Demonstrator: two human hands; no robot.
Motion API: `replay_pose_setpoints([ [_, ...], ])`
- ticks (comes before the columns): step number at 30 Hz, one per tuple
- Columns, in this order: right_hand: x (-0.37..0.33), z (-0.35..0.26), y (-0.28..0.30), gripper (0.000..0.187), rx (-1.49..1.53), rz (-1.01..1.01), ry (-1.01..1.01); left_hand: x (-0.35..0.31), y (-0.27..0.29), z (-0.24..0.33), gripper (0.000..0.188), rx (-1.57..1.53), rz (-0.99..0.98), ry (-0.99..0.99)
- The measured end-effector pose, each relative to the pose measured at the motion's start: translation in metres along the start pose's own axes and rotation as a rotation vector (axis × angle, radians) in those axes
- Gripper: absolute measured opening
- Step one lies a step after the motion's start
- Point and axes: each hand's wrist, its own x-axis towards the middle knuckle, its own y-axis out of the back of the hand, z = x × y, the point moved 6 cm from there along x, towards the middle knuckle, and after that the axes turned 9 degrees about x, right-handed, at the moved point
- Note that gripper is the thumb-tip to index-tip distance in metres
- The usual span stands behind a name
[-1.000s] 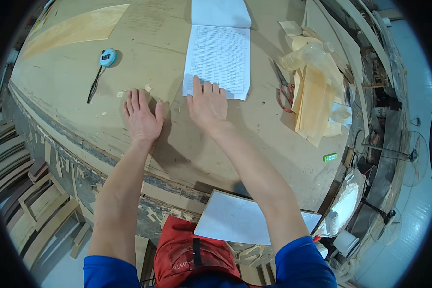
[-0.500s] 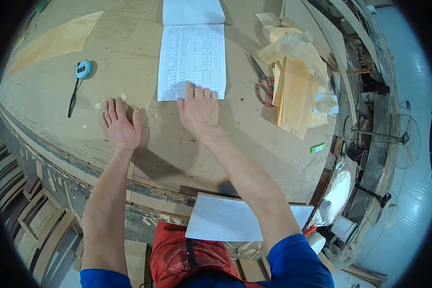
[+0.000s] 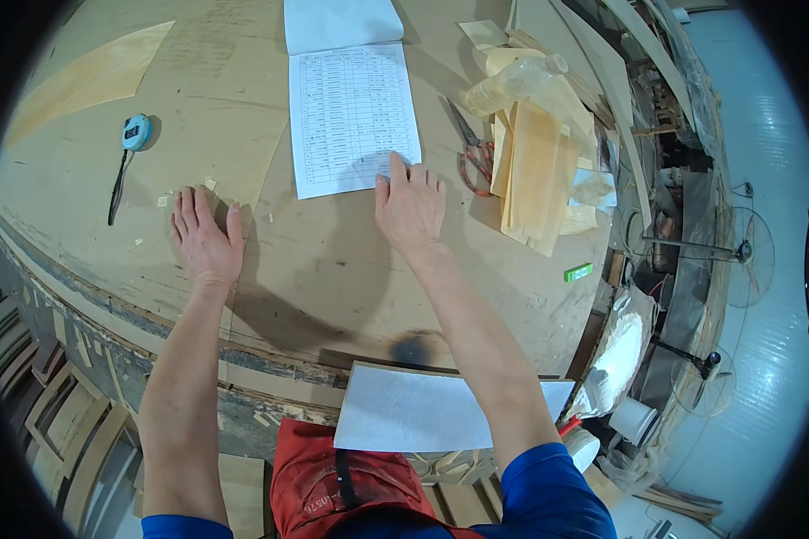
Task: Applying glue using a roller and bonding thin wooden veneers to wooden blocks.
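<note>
A printed table of rows fills the white paper pad point(image 3: 346, 117), whose top sheet is folded back at the far end. My right hand point(image 3: 412, 211) rests at the pad's lower right corner, fingers stretched out and the index fingertip on the paper. To the left, my left hand point(image 3: 207, 241) lies flat on the brown worktable point(image 3: 324, 260) with its fingers spread. Beyond that hand is a light-blue tape measure point(image 3: 137, 132) with a black strap. Red-handled scissors point(image 3: 476, 157) lie right of the pad.
Thin wood veneer sheets point(image 3: 539, 175) and a clear plastic bottle point(image 3: 517, 83) are piled at the right. A small green box point(image 3: 578, 272) sits near the table's right edge. A white board point(image 3: 413, 404) leans at the near edge. Fans point(image 3: 742, 251) stand beyond the right side.
My right hand has slid right along the pad's lower edge to its corner. The pad has tilted slightly. My left hand stays flat on the table; the whole view has shifted a little.
</note>
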Motion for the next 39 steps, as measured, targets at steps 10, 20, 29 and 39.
replay_pose_setpoints([
  [10, -0.004, 0.022, 0.009, 0.040, 0.016, 0.165, 0.037, 0.000, -0.002, -0.001, 0.073, -0.012, -0.024, 0.002],
  [20, -0.001, 0.026, 0.006, 0.041, 0.036, 0.185, 0.030, 0.001, -0.001, -0.001, 0.074, 0.001, -0.026, 0.007],
  [29, -0.002, 0.024, 0.005, 0.042, 0.010, 0.184, 0.026, 0.000, 0.000, 0.001, 0.072, -0.003, -0.036, 0.016],
  [39, -0.002, 0.025, 0.006, 0.042, 0.008, 0.193, 0.028, 0.001, 0.002, 0.001, 0.073, 0.003, -0.035, 0.012],
])
